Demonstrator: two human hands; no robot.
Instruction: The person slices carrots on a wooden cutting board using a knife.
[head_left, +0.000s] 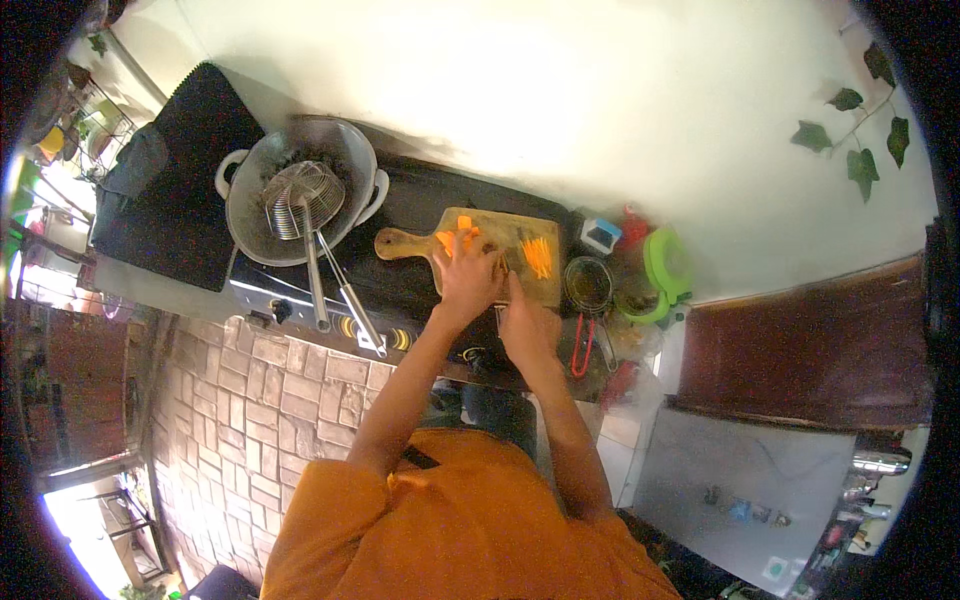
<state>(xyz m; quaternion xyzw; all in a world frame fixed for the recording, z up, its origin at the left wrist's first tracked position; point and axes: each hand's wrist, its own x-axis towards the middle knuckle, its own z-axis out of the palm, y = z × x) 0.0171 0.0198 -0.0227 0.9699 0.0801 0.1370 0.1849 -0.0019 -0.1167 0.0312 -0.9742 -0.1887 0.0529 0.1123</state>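
A wooden cutting board (491, 218) with a handle lies across the black gas stove. My left hand (469, 276) is on the board, fingers bent over orange carrot pieces (448, 240) and holding them down. Close beside it, my right hand (529, 326) grips a knife (505, 262), its index finger stretched along the tool. Most of the knife is hidden by the hands. Thin carrot strips (537, 257) form a small pile on the board's right part, apart from both hands.
Left of the board, a large two-handled wok (244, 225) holds a wire strainer (304, 199), whose long handles overhang the stove front. A red-handled sieve (589, 285) and a green-rimmed container (666, 270) stand at right. The wall (600, 112) rises behind.
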